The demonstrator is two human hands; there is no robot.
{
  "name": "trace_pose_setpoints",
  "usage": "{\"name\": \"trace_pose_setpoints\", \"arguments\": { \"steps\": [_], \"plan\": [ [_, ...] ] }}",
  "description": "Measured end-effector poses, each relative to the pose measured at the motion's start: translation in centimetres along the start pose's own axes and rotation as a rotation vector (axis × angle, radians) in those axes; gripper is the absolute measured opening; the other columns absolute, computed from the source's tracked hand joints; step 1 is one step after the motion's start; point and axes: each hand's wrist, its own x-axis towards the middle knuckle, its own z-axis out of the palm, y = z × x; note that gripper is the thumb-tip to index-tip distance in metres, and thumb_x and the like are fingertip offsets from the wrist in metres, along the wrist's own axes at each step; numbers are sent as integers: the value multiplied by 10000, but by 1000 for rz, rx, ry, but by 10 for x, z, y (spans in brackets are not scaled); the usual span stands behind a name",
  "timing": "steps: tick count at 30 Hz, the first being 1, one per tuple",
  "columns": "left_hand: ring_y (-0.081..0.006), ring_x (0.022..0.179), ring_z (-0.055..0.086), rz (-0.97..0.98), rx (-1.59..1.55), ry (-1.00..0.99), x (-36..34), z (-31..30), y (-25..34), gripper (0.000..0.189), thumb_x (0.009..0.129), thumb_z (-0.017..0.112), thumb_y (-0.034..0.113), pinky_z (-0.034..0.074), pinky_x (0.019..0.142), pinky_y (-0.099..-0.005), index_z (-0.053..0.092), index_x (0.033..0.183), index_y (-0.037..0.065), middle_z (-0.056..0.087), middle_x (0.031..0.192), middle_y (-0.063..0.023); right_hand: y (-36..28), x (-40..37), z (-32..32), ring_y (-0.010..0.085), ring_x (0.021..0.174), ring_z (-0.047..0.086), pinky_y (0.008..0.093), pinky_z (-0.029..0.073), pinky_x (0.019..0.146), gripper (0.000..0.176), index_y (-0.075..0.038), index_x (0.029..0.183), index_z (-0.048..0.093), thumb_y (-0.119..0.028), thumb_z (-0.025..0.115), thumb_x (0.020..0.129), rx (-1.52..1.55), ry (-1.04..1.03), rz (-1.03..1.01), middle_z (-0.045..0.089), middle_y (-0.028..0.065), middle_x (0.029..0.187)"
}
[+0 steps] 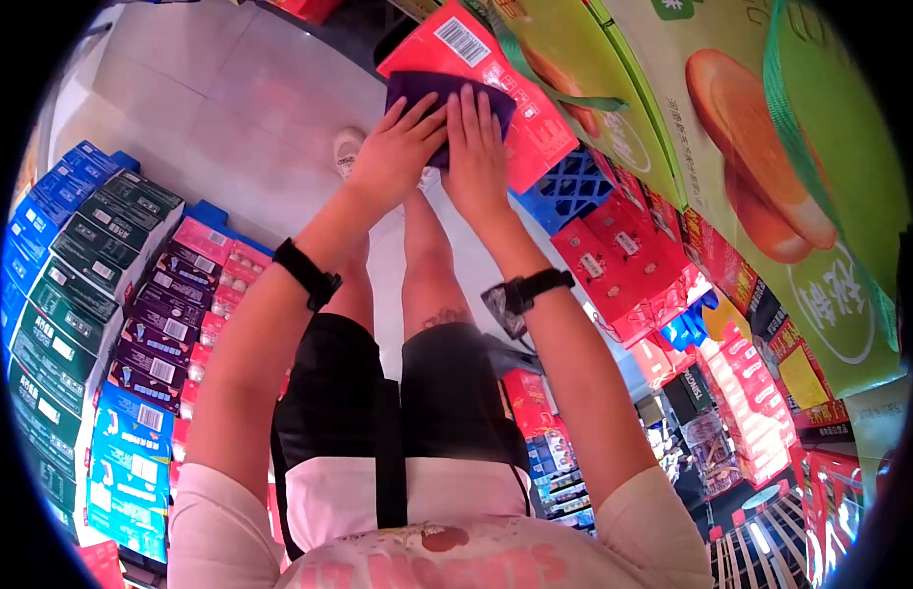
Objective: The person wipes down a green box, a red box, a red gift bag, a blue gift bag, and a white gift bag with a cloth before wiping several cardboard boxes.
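A dark purple cloth (pixel 496 101), folded, lies against the side of a red box (pixel 540 133) with a white barcode label. Both of my hands press on the cloth from above, side by side. My left hand (pixel 402 147) has its fingers stretched and a little spread over the cloth's left part. Beside it, my right hand (pixel 473 147) lies flat with fingers extended on the cloth's middle. The palms' undersides are hidden. Each wrist wears a black band.
Green gift boxes (pixel 663 108) with ribbon handles stand at the right. Below the red box are a blue crate (pixel 571 185) and more red packages (pixel 623 260). Stacked green, purple and blue cartons (pixel 133 442) line the left. Grey floor tiles (pixel 221 108) show at the upper left.
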Motion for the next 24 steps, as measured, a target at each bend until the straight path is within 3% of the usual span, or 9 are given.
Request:
{"name": "trace_pose_setpoints", "arguments": {
  "steps": [2,6,8,10,14,18,21,24],
  "plan": [
    [-206,1311,279,-13,-41,-185,18,-8,0,525,717,536,69,223,1070,-411,477,1236,116,397,1356,-14,4,17,1,360,1307,243,424,233,1064,739,31,1323,284,-43,623,671,-25,42,-50,256,192,1409],
    [-205,1309,278,42,-83,-59,35,1,9,504,735,538,94,220,1074,-407,476,1235,104,385,1365,-13,28,5,-13,385,1319,195,417,211,1073,820,61,1337,207,-44,654,658,146,22,-16,198,256,1410],
    [-201,1306,283,46,-80,-31,45,12,24,515,751,536,126,226,1072,-403,458,1260,106,369,1377,-6,42,-23,-10,411,1317,175,423,198,1076,822,83,1339,181,-41,648,675,72,77,139,170,282,1407],
    [-194,1305,286,200,-81,-66,49,24,47,514,769,519,145,231,1069,-399,444,1277,112,359,1384,3,45,-47,-6,426,1314,166,427,192,1078,818,92,1339,172,-32,640,679,41,65,198,157,292,1406],
    [-194,1302,289,213,-178,-101,36,38,65,523,767,526,156,235,1066,-392,441,1281,108,357,1386,3,42,-77,2,453,1308,148,440,174,1080,790,103,1341,151,7,600,698,42,15,313,132,308,1405],
    [-196,1303,286,148,-125,-57,8,27,40,623,705,593,154,244,1057,-396,420,1301,95,352,1390,-10,17,-61,8,465,1292,183,454,211,1063,686,93,1321,239,54,547,709,159,71,171,184,309,1390],
    [-187,1289,308,28,1,-45,5,10,11,520,769,506,135,255,1046,-429,442,1284,93,391,1360,-2,2,-14,6,429,1286,236,460,235,1054,652,85,1295,299,23,565,703,174,74,113,240,274,1385],
    [-258,1298,284,-51,132,20,26,-2,-13,558,751,525,130,246,1042,-468,430,1301,123,370,1375,20,5,31,-1,401,1277,271,450,252,1049,649,70,1288,322,-19,587,703,97,97,42,264,244,1385]
  ]
}}
